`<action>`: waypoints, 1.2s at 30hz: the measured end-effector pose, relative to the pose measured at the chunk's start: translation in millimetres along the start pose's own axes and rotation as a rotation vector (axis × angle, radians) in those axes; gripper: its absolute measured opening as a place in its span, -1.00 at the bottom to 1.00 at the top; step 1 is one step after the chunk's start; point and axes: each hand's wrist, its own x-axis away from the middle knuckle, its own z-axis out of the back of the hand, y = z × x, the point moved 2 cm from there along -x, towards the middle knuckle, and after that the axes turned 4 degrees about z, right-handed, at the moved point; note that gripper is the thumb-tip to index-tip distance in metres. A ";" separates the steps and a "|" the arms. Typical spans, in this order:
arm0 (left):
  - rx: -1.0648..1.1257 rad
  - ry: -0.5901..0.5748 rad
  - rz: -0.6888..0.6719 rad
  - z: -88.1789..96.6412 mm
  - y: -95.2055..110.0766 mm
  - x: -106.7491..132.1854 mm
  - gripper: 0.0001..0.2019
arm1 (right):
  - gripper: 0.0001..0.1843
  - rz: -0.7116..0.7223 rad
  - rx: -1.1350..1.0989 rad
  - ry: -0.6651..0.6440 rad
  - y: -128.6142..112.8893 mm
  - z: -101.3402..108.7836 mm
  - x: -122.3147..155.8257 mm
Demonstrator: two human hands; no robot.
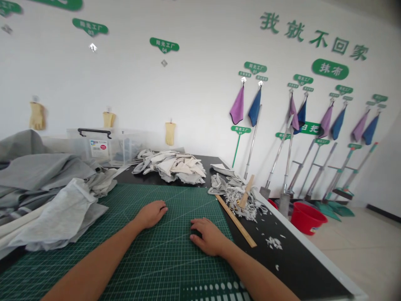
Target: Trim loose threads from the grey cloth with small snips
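Left hand (151,214): flat on cutting mat (163,259), palm down, fingers (160,207) together, nothing held.
Right hand (208,236): on same mat near its right edge, fingers loosely curled together, not clamped on anything.
Things: grey fabric (40,175) bunched across mat's left side, pale sheet (59,217) lying over it, just left of left hand. Wooden ruler (236,221) along mat's right edge, near right hand. Scrap heap (241,205) at ruler's far end, wooden handle (247,191) poking out.
Handling: fabric probably light, soft, limp, prone to slumping; best taken by a fold or loose edge, both hands. Ruler stiff, light; best lifted near middle. Scraps small, loose, easily scattered.
Rest: black counter (297,259), offcut pile (171,167), plastic bin (103,144), red bucket (307,217), mops (316,167) against wall, cloths (237,105) on hooks, yellow gloves (36,116) on wall.
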 end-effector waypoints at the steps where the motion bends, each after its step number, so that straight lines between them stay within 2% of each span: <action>1: -0.001 0.002 -0.002 0.0 -0.2 0.2 -0.62 | -0.63 -0.016 0.018 0.003 3.2 -1.0 -1.5; 9: 0.003 0.011 -0.019 1.2 -1.8 0.4 -0.61 | -0.61 -0.100 0.246 0.041 41.8 -4.3 -29.3; 12: 0.010 0.011 -0.026 1.4 -2.1 -0.2 -0.62 | -0.62 -0.251 0.384 0.066 65.4 6.0 -46.9; 16: 0.014 0.011 -0.021 0.2 -3.7 -1.6 -0.64 | -0.59 -0.423 0.431 0.085 101.3 18.8 -67.3; 22: 0.001 0.007 -0.010 -1.5 -5.7 -2.5 -0.63 | -0.70 -0.632 0.463 0.023 142.3 19.2 -81.2; 29: 0.002 -0.023 -0.001 -2.2 -6.8 -0.8 -0.65 | -0.66 -0.666 0.517 0.010 158.6 13.2 -99.0; 36: 0.004 -0.019 -0.016 1.4 -5.2 2.5 -0.70 | -0.68 -0.659 0.485 0.065 158.7 22.1 -113.6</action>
